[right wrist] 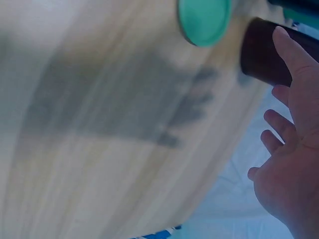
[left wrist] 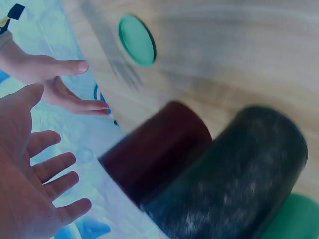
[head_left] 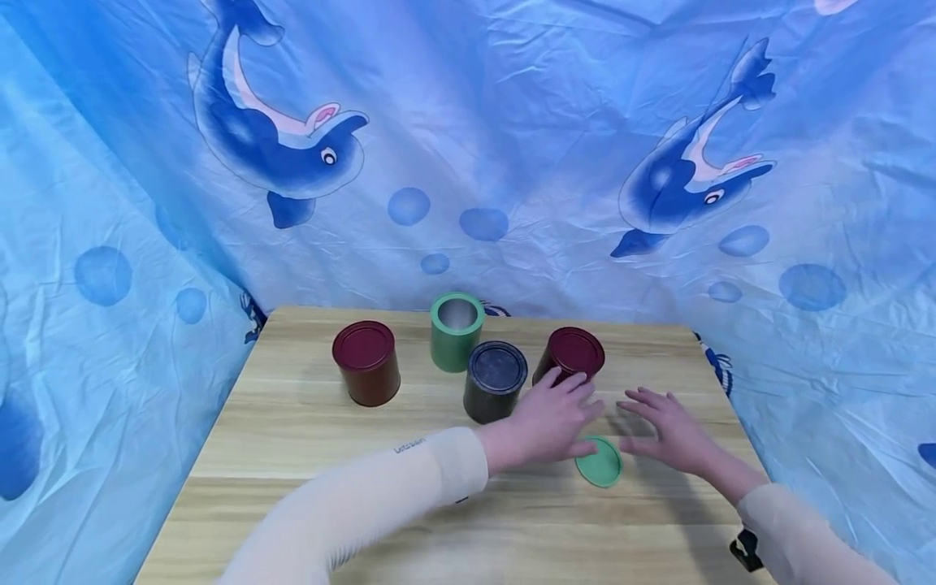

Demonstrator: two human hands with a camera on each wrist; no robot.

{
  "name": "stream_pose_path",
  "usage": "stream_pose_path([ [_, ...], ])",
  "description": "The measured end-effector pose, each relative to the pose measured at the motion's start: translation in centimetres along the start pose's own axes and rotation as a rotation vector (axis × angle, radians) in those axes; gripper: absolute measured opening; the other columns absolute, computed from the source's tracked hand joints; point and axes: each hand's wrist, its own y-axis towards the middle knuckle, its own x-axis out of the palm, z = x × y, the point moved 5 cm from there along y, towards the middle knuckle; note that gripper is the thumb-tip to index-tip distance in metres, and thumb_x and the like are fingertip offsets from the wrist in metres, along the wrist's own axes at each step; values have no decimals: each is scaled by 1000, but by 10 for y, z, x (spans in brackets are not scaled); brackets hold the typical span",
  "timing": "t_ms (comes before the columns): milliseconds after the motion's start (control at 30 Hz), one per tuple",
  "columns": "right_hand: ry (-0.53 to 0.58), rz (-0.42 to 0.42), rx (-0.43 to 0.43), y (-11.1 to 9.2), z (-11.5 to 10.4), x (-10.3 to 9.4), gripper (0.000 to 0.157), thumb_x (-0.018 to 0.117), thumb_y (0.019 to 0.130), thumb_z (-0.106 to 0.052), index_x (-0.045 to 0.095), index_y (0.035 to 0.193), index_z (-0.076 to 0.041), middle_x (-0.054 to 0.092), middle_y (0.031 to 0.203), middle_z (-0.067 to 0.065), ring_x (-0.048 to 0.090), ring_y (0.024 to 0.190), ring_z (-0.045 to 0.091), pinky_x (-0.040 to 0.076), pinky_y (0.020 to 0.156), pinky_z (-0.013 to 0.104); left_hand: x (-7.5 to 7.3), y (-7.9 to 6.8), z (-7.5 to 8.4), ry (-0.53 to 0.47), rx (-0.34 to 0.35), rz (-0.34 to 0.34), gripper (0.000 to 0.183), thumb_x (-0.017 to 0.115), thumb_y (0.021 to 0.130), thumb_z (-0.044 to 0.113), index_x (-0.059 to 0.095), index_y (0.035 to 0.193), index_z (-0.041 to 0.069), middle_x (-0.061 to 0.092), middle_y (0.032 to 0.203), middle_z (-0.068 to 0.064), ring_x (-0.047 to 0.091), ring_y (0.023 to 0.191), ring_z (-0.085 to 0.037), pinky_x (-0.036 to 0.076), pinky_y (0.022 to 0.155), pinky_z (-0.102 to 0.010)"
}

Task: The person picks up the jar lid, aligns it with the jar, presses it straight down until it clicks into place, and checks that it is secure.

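Both hands hover over the right half of the wooden table. My left hand (head_left: 548,418) has its fingers spread, in front of a dark red lidded can (head_left: 576,351) whose lower part it hides in the head view. Further right, my right hand (head_left: 669,431) is spread too and holds nothing. Between and below the hands, a round green lid (head_left: 600,463) lies flat on the wood. A black lidded can (head_left: 496,378) stands to the left of the left hand. Behind it is a green can (head_left: 457,329) with an open top, its grey inside showing.
A second dark red lidded can (head_left: 367,366) stands at the left on the wooden table (head_left: 292,471). Blue cloth (head_left: 468,122) printed with dolphins hangs behind the table and along both sides.
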Motion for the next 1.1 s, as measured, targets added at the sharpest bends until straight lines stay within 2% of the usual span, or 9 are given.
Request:
stream_pose_path([
  [267,26,-5,-42,-20,-2,24,81,99,70,-35,69,136,0,62,142,30,53,131,59,33,99,88,30,-6,21,-35,-38,-18,73,56,96,79,57,154,34,59,151,6,47,149,-17,43,119,-44],
  [433,10,18,-81,-28,-1,36,87,99,67,-46,69,135,-1,61,142,30,53,129,60,34,97,89,51,-10,28,-94,-76,-66,75,58,96,76,55,156,32,59,151,6,49,147,-17,44,119,-45],
  [533,-10,4,-82,-31,0,43,89,97,68,-51,69,136,0,61,144,30,51,131,59,33,99,87,61,-14,33,-144,-91,-94,73,59,97,74,57,155,31,59,151,5,50,146,-17,44,119,-45],
  [833,-15,-17,-61,-34,-2,54,82,96,72,-48,71,136,-4,60,146,27,51,135,56,32,101,88,88,-22,41,-179,-128,-110,69,60,96,74,60,151,32,58,150,5,49,145,-16,44,117,-44],
  [1100,-16,-17,-27,-35,2,62,80,97,73,-46,71,136,-4,60,146,26,50,137,55,31,103,87,106,-20,49,-188,-154,-140,70,58,98,75,58,153,32,56,154,3,46,148,-18,42,120,-45],
])
